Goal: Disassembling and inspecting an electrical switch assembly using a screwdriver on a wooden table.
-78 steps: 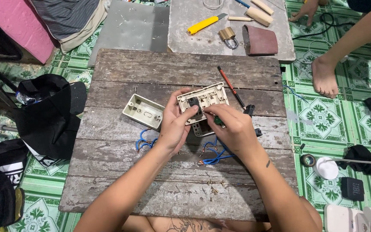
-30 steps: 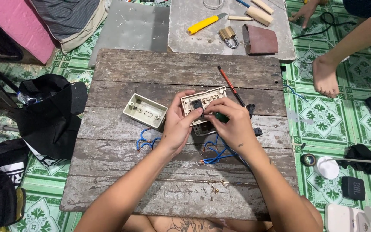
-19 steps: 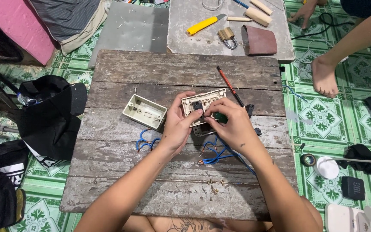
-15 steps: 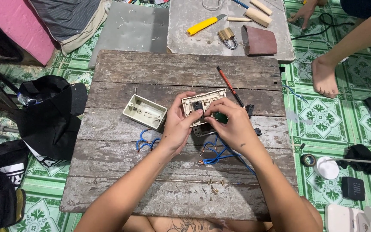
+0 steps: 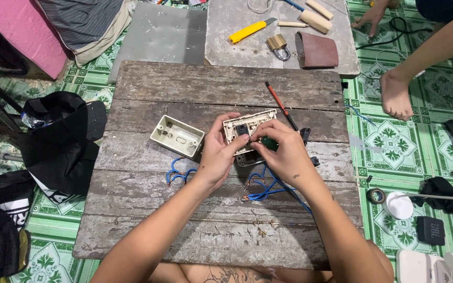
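Both hands work on a switch plate above a wooden board.

Head view: the left hand (image 5: 217, 157) and right hand (image 5: 284, 152) grasp the beige plate (image 5: 248, 127) together, held over the board (image 5: 184, 89); the right also pinches a small green part (image 5: 269, 143). The back box (image 5: 177, 135) lies apart and unfitted, blue wires (image 5: 260, 186) loose: assembly seems partway, with wiring and closing left.

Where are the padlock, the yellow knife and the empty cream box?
padlock (image 5: 277, 44), head view, on its brass body.
yellow knife (image 5: 246, 32), head view, on its handle.
empty cream box (image 5: 177, 136), head view, on its open inside.
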